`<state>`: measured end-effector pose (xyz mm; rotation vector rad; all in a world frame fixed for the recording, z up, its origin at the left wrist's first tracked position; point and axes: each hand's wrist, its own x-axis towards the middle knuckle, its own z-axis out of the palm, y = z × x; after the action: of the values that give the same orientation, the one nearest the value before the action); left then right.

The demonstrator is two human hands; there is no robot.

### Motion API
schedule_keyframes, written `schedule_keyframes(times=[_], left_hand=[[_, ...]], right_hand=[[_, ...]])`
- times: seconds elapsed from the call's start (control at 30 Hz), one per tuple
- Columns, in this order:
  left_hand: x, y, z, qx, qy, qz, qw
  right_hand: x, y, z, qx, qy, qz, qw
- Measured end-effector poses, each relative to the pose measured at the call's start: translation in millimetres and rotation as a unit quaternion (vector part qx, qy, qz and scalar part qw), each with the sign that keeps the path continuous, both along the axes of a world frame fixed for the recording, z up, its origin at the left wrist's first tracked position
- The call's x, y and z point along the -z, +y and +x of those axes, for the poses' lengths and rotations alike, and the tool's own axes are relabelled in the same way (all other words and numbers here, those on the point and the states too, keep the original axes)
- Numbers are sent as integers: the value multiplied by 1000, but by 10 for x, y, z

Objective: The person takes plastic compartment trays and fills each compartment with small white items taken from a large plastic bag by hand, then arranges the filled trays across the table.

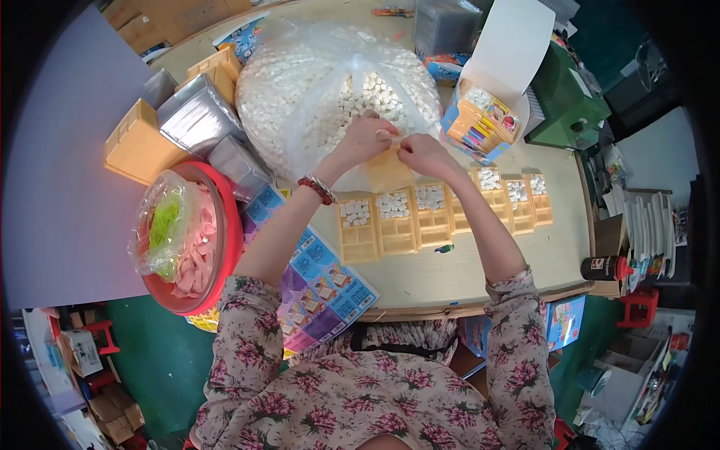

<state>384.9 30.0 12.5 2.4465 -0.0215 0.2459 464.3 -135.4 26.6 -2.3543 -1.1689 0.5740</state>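
Observation:
A large clear plastic bag [277,112] full of small white cubes [375,94] lies with its mouth facing me. In front of that mouth, a pale orange compartment tray [391,172] is tilted up between my hands. My left hand [367,137] is closed, fingers curled at the tray's upper left; a small whitish spot shows at the thumb, too small to name. My right hand [425,155] is closed at the tray's upper right corner, seemingly gripping it. Nearer me stands a row of similar trays [396,234], their upper compartments holding white cubes.
To the left, a red basin [234,232] holds pink pieces and a bag of green ones. Printed card sheets [330,281] lie beside it. Stacked trays [139,142] stand behind. An open box [491,154] of filled trays sits at right, near a green bin [574,105].

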Motion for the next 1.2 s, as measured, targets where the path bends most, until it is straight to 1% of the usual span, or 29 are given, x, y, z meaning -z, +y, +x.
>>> schedule_keyframes(times=[0.07, 0.1, 0.17, 0.2, 0.27, 0.3, 0.37, 0.47, 0.5, 0.57, 0.67, 0.77, 0.87, 1.03, 1.2], left_hand=[[45, 31, -24, -39, -53, 8, 998], [1, 59, -48, -38, -53, 9, 998], [-98, 161, -112, -92, -110, -90, 986], [-162, 212, -168, -92, -110, -89, 986], [-275, 316, -295, -138, -96, -114, 979], [-299, 347, -344, -138, -97, -113, 979], [-306, 350, -462, -145, -48, -125, 980], [-300, 266, -599, -137, -38, -133, 981], [-270, 250, -635, -138, -39, -134, 981], [-221, 241, -702, -133, -47, -155, 978], [-206, 210, -770, -153, -54, -153, 975], [-194, 203, -801, -152, -53, -179, 971], [-223, 181, -822, -150, -58, -170, 972], [-351, 80, -950, -147, -80, -157, 973], [-440, -83, -1246, -141, -125, -128, 974]], right_hand=[[50, 3, -43, 2, -71, 40, 997], [56, 9, -59, 2, -71, 41, 997], [65, 9, -86, 27, -106, 56, 992], [30, 0, -108, 27, -106, 56, 992], [-85, -3, -142, 4, -73, 40, 997], [-78, 8, -130, 4, -73, 41, 996], [-38, 20, -114, 2, -101, 50, 994], [-145, 16, -187, -23, -99, 28, 994], [-122, 10, -195, -24, -100, 27, 994], [-53, 15, -199, 8, -167, 52, 985], [-64, -20, -212, 16, -190, 46, 981], [-37, -50, -221, 26, -202, 60, 977], [-82, -137, -273, 34, -189, 71, 979], [-187, -584, -409, 82, -183, 74, 977], [-115, -1380, -434, 143, -203, 61, 967]])
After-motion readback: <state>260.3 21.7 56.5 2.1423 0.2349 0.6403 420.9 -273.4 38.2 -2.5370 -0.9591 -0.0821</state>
